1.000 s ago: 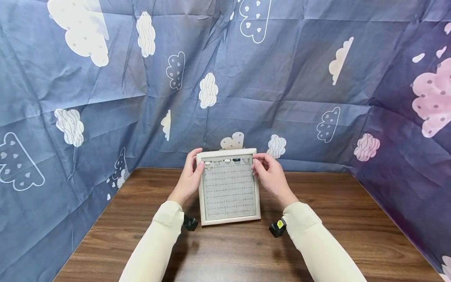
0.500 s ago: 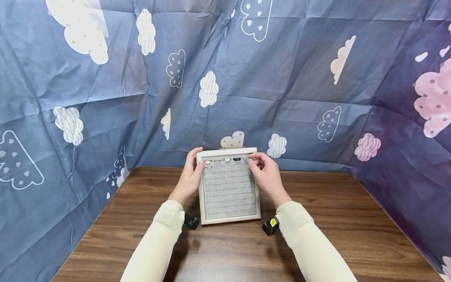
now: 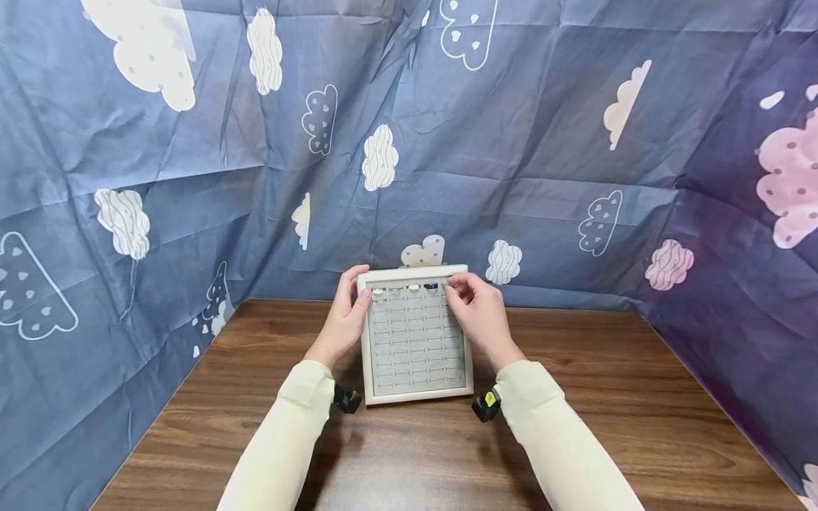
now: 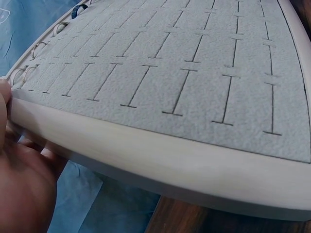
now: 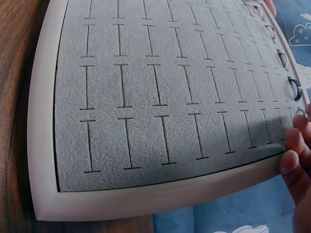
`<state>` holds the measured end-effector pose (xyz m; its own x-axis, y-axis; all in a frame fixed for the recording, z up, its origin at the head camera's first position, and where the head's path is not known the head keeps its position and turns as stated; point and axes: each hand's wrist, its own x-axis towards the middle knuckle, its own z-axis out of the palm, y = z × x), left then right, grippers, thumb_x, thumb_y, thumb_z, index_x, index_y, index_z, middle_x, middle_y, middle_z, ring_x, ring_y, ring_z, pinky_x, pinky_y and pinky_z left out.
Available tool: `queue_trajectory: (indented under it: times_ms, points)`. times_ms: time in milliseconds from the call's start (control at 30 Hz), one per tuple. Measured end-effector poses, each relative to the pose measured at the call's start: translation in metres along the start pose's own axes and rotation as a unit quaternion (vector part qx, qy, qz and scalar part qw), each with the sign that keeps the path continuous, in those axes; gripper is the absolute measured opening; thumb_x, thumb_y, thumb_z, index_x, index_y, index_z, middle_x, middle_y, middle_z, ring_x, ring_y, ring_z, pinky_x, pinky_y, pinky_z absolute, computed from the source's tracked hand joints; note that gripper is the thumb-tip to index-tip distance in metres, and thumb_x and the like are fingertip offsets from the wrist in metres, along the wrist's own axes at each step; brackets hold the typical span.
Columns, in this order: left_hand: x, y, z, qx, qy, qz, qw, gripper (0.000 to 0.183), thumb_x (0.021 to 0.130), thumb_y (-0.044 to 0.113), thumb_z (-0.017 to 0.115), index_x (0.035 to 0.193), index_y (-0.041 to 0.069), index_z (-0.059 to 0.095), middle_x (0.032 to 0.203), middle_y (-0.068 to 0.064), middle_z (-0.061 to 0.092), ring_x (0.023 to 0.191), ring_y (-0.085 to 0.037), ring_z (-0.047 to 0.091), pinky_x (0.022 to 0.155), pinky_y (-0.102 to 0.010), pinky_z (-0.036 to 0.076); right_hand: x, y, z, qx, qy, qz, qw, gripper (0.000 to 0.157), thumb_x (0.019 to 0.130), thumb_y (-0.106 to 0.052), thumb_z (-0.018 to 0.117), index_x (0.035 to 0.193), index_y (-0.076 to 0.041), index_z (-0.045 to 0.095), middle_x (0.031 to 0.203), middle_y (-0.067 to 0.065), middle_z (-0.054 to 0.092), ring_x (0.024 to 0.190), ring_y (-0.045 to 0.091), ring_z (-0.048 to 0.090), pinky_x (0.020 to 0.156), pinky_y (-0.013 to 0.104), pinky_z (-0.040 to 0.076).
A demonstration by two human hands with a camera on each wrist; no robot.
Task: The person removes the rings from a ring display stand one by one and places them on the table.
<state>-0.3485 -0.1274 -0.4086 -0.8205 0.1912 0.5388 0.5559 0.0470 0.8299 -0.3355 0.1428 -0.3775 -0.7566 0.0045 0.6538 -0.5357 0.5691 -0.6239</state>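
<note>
A ring display tray (image 3: 418, 397) with a pale frame and grey slotted padding stands tilted up on the table. Its upper left side is gripped by my left hand (image 3: 339, 323), thumb on the front and fingers behind. Several rings sit in the top row, among them a dark blue ring (image 3: 431, 287) and a silver ring (image 3: 378, 291). At the top right corner, my right hand (image 3: 483, 316) pinches the last ring (image 5: 301, 112) of that row between thumb and fingertips, which partly hide it. One more ring (image 4: 30, 73) sits at the left of the second row.
The brown wooden table (image 3: 409, 454) carries the tray near its back edge. Dark blue cloth (image 3: 511, 142) printed with clouds hangs behind and at both sides. Black cameras are strapped at both wrists.
My right hand has moved left from the tray's right edge onto the last ring of the top row. The left hand keeps its grip, and the tray stays put.
</note>
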Motion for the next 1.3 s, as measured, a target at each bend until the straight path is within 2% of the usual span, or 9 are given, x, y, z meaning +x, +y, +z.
queue_trajectory:
  times_ms: [367, 633, 800, 1067, 1300]
  points:
    - [0.0004, 0.0012, -0.0011, 0.002, 0.001, -0.005, 1.0, 0.044, 0.116, 0.009, 0.044, 0.159, 0.006, 0.034, 0.14, -0.024, 0.053, 0.106, -0.017, 0.062, 0.087, -0.025, 0.056, 0.0061, -0.0031, -0.0014, -0.048, -0.017, -0.014, 0.999, 0.01, 0.095, -0.009, 0.076, 0.104, -0.005, 0.078, 0.079, 0.006, 0.072, 0.067, 0.015, 0.059, 0.065, 0.024, 0.047]
    - [-0.0003, 0.0023, -0.002, 0.01, -0.002, -0.006, 0.9999, 0.044, 0.116, 0.01, 0.043, 0.159, 0.005, 0.033, 0.139, -0.025, 0.053, 0.11, -0.025, 0.062, 0.088, -0.026, 0.056, 0.0074, -0.005, -0.0001, -0.048, -0.017, 0.0, 0.999, 0.008, 0.095, -0.009, 0.076, 0.102, -0.005, 0.078, 0.078, 0.007, 0.072, 0.068, 0.016, 0.06, 0.066, 0.024, 0.047]
    - [-0.0005, 0.0034, -0.0009, 0.006, -0.001, -0.002, 1.0, 0.044, 0.115, 0.008, 0.044, 0.158, 0.005, 0.034, 0.139, -0.025, 0.053, 0.108, -0.02, 0.061, 0.086, -0.025, 0.057, 0.007, -0.0047, 0.0008, -0.055, -0.009, -0.003, 0.998, 0.006, 0.094, -0.009, 0.075, 0.098, -0.005, 0.077, 0.077, 0.006, 0.072, 0.066, 0.014, 0.059, 0.066, 0.024, 0.047]
    - [-0.0003, 0.0024, -0.0008, 0.012, -0.001, 0.009, 0.9999, 0.046, 0.115, 0.006, 0.044, 0.158, -0.003, 0.031, 0.138, -0.028, 0.053, 0.109, -0.016, 0.059, 0.087, -0.026, 0.056, 0.006, -0.0021, 0.0024, -0.053, -0.004, -0.007, 0.999, 0.005, 0.092, -0.006, 0.075, 0.096, -0.004, 0.077, 0.076, 0.007, 0.072, 0.066, 0.012, 0.059, 0.065, 0.021, 0.047]
    - [0.0004, 0.0022, -0.0013, 0.01, 0.0, 0.003, 0.9999, 0.044, 0.115, 0.008, 0.044, 0.158, 0.003, 0.034, 0.14, -0.026, 0.052, 0.111, -0.02, 0.06, 0.087, -0.026, 0.057, 0.0051, -0.0013, 0.0003, -0.033, -0.002, -0.02, 0.999, 0.007, 0.092, -0.006, 0.074, 0.098, -0.002, 0.076, 0.079, 0.009, 0.072, 0.067, 0.014, 0.06, 0.065, 0.019, 0.046]
